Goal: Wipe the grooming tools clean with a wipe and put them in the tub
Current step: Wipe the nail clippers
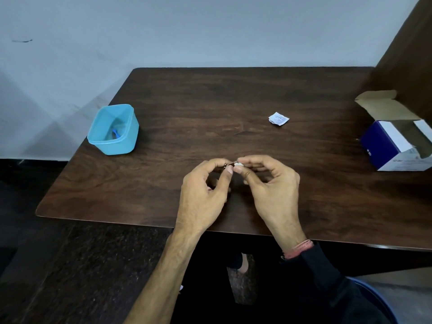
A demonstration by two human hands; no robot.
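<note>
Both hands meet above the front middle of the dark wooden table (210,101). My left hand (205,190) pinches a small thin metal grooming tool (230,163) between thumb and forefinger; most of the tool is hidden by the fingers. My right hand (268,183) pinches a small white wipe (239,164) against the tool's end. A light blue plastic tub (113,129) stands open at the table's left side, holding a blue-handled tool (116,134).
A torn white wipe wrapper (278,118) lies at the right middle of the table. An open blue and white cardboard box (397,141) sits at the right edge. A pale wall rises behind the table, and the dark floor lies at the left.
</note>
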